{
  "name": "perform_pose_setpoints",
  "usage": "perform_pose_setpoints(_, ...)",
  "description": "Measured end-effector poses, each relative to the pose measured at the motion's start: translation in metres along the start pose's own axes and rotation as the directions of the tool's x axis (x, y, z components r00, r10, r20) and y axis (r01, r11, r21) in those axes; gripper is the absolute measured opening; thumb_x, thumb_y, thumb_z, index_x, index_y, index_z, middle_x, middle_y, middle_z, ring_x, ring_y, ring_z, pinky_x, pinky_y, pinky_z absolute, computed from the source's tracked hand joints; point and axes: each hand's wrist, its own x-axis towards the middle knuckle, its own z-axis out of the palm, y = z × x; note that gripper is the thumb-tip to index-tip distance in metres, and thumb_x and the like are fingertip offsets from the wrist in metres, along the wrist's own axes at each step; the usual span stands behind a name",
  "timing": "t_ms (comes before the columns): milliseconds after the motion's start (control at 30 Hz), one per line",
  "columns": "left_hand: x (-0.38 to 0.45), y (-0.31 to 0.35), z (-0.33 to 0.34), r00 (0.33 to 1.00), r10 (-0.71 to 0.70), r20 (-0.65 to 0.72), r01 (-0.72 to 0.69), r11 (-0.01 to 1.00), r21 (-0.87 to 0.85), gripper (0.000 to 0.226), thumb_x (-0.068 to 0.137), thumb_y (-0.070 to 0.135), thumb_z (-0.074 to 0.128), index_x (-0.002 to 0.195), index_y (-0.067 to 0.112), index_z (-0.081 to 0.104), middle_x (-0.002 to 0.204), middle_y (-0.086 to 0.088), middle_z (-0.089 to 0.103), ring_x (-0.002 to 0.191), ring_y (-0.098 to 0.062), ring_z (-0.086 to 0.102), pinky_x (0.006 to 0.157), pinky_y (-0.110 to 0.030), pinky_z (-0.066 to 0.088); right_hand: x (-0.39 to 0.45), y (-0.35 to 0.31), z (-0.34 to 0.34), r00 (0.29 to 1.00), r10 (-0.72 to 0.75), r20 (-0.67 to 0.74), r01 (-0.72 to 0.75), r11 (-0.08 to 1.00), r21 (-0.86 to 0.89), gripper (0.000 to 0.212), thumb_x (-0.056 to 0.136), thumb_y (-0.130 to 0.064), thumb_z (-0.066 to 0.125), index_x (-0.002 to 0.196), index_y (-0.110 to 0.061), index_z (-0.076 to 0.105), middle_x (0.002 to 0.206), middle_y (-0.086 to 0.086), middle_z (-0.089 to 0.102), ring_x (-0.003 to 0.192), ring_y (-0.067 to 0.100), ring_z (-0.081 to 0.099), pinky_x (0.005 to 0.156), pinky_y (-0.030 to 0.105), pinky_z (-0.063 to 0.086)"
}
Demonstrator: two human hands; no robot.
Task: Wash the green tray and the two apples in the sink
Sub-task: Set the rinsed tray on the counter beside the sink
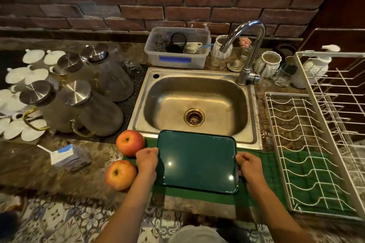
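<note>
Your left hand point(147, 157) and right hand point(247, 163) grip the glossy green rectangular tray point(197, 161) by its short edges; lift it level toward the steel sink point(194, 102) at frame centre; avoid the two red-orange apples point(130, 142) lower left.

Looked like a home kitchen: stainless steel sink point(194, 104) mid-frame with a chrome gooseneck tap point(249, 49), white wire dish rack point(308, 150) at right, glass jugs with steel lids point(94, 100) left.
</note>
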Motion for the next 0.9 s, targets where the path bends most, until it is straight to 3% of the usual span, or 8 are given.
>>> perform_pose_setpoints(133, -0.003, -0.011, -0.004, 0.996, -0.017, -0.091, 0.027, 0.994, 0.109, 0.020, 0.098, 0.015, 0.059, 0.083, 0.004, 0.068, 0.095, -0.015, 0.064, 0.087, -0.028, 0.055, 0.076, -0.035, 0.043, -0.008, 0.003, 0.009, 1.000, -0.028, 0.009, 0.029, 0.998, -0.059, 0.027, 0.097, -0.004, 0.055, 0.079, -0.011, 0.074, 0.080, 0.014, 0.075, 0.081, 0.035, 0.070, 0.078, 0.051, 0.061)
perform_pose_setpoints(233, -0.007, -0.015, -0.008, 0.992, -0.011, -0.130, 0.032, 0.986, 0.166, 0.027, 0.100, 0.018, 0.055, 0.106, -0.005, 0.068, 0.106, -0.018, 0.066, 0.092, -0.031, 0.057, 0.082, -0.039, 0.047, -0.014, 0.007, 0.014, 0.999, -0.050, 0.010, 0.051, 0.989, -0.140, 0.027, 0.098, -0.007, 0.055, 0.080, -0.014, 0.074, 0.081, 0.009, 0.075, 0.086, 0.032, 0.070, 0.080, 0.052, 0.060)
perform_pose_setpoints(400, -0.011, -0.017, -0.012, 0.993, 0.045, -0.106, -0.018, 0.970, 0.244, 0.027, 0.101, 0.019, 0.051, 0.108, -0.004, 0.064, 0.110, -0.025, 0.066, 0.100, -0.039, 0.060, 0.084, -0.044, 0.049, -0.021, 0.011, 0.016, 0.996, -0.084, -0.022, 0.076, 0.966, -0.247, 0.024, 0.098, -0.008, 0.055, 0.082, -0.010, 0.073, 0.083, 0.011, 0.074, 0.086, 0.031, 0.068, 0.083, 0.052, 0.057)
perform_pose_setpoints(500, -0.014, -0.020, -0.013, 0.990, 0.103, -0.094, -0.069, 0.947, 0.313, 0.026, 0.102, 0.020, 0.050, 0.102, 0.000, 0.065, 0.106, -0.023, 0.066, 0.092, -0.034, 0.057, 0.076, -0.039, 0.044, -0.020, 0.008, 0.016, 0.991, -0.115, -0.064, 0.090, 0.947, -0.308, 0.023, 0.096, -0.007, 0.055, 0.084, 0.003, 0.072, 0.083, 0.020, 0.071, 0.086, 0.036, 0.066, 0.078, 0.046, 0.055)
perform_pose_setpoints(600, -0.017, -0.022, -0.013, 0.989, 0.119, -0.090, -0.082, 0.935, 0.346, 0.026, 0.103, 0.022, 0.049, 0.104, 0.002, 0.065, 0.103, -0.019, 0.065, 0.092, -0.033, 0.056, 0.075, -0.038, 0.043, -0.021, 0.006, 0.015, 0.990, -0.127, -0.059, 0.097, 0.924, -0.371, 0.024, 0.098, -0.009, 0.055, 0.083, -0.002, 0.073, 0.080, 0.012, 0.070, 0.085, 0.030, 0.064, 0.074, 0.033, 0.047)
perform_pose_setpoints(733, -0.018, -0.021, -0.012, 0.989, 0.119, -0.090, -0.078, 0.927, 0.368, 0.023, 0.104, 0.023, 0.048, 0.101, 0.006, 0.062, 0.097, -0.013, 0.059, 0.088, -0.029, 0.052, 0.073, -0.037, 0.040, -0.023, 0.006, 0.013, 0.991, -0.130, -0.032, 0.106, 0.908, -0.406, 0.024, 0.099, -0.012, 0.055, 0.084, -0.007, 0.073, 0.081, 0.007, 0.070, 0.084, 0.024, 0.063, 0.075, 0.033, 0.046)
perform_pose_setpoints(900, -0.017, -0.020, -0.012, 0.989, 0.116, -0.088, -0.076, 0.927, 0.368, 0.019, 0.103, 0.022, 0.048, 0.097, 0.008, 0.060, 0.096, -0.012, 0.059, 0.088, -0.029, 0.053, 0.074, -0.037, 0.040, -0.026, 0.006, 0.011, 0.991, -0.134, -0.026, 0.112, 0.910, -0.399, 0.027, 0.099, -0.014, 0.056, 0.077, -0.010, 0.071, 0.075, 0.005, 0.068, 0.074, 0.016, 0.060, 0.062, 0.029, 0.041)
